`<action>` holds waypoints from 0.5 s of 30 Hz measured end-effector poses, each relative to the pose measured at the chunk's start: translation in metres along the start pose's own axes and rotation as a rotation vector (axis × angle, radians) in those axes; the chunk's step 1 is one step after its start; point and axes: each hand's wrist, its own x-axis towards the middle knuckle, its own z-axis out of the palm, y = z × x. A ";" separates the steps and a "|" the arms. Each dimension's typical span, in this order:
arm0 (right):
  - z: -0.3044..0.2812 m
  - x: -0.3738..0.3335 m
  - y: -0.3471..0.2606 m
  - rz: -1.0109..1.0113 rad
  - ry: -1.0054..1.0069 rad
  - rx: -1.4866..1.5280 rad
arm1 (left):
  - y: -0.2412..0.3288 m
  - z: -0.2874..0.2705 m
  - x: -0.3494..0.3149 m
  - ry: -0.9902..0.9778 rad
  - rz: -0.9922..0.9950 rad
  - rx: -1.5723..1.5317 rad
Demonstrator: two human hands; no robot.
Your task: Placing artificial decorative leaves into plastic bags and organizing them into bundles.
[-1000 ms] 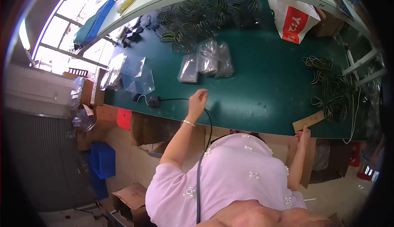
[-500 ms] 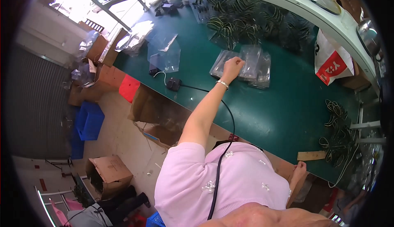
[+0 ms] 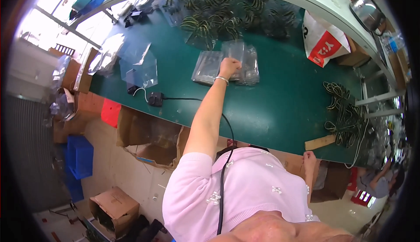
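Note:
My left hand [image 3: 229,68] reaches out over stacked clear plastic bags [image 3: 207,67] in the middle of the green table [image 3: 271,110]. Its fingers are pinched together at the uppermost clear plastic bag [image 3: 232,49], which lies over the middle of the stacks. Closer to me on the right, my right hand [image 3: 309,158] rests low at the table's front edge with curled fingers. Whatever it may hold is hidden. A short wooden strip [image 3: 320,142] lies just beyond that hand. A black cable [image 3: 183,98] with a dark box-shaped plug [image 3: 155,99] runs under my left arm.
Bagged coiled cords [image 3: 214,16] fill the back of the table. Loose coiled cords [image 3: 341,115] lie at the right. Flat clear bags [image 3: 139,69] sit at the left. A white and red bag [image 3: 323,40] stands back right. Below the front edge is an open cardboard box [image 3: 151,132].
The view has shifted, so the table things appear farther left. My left hand has moved slightly right across the plastic bags. My right hand stays by the table edge.

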 end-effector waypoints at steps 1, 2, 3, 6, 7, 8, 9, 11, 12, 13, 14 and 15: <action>0.001 -0.004 0.002 -0.016 -0.008 -0.009 | 0.001 0.007 0.002 -0.039 0.012 0.009; 0.002 -0.008 0.003 0.004 0.012 0.004 | -0.001 0.009 0.003 -0.043 -0.017 -0.033; 0.003 -0.013 0.003 0.006 0.029 -0.003 | -0.003 0.012 0.005 -0.047 -0.047 -0.075; 0.002 -0.026 -0.011 0.005 0.044 -0.003 | -0.012 0.012 0.010 -0.078 -0.007 -0.100; 0.002 -0.029 -0.018 -0.008 0.038 -0.008 | -0.017 0.008 0.014 0.031 0.027 0.010; 0.006 -0.024 -0.009 -0.075 0.075 -0.066 | -0.016 0.006 0.017 0.125 0.070 0.114; 0.005 -0.031 0.013 -0.075 0.147 -0.126 | 0.009 0.025 0.010 0.272 0.156 0.491; 0.000 -0.040 -0.027 -0.093 0.194 -0.208 | 0.034 0.020 -0.010 0.535 0.267 0.489; -0.004 -0.038 -0.041 0.008 0.173 -0.220 | 0.049 0.012 -0.024 0.661 0.354 0.460; -0.006 -0.032 -0.040 -0.056 0.189 -0.180 | 0.069 0.000 -0.043 0.718 0.395 0.456; -0.012 -0.025 -0.051 -0.060 0.223 -0.166 | 0.084 -0.010 -0.058 0.763 0.487 0.379; -0.021 -0.018 -0.060 -0.073 0.252 -0.155 | 0.084 -0.025 -0.061 0.732 0.590 0.351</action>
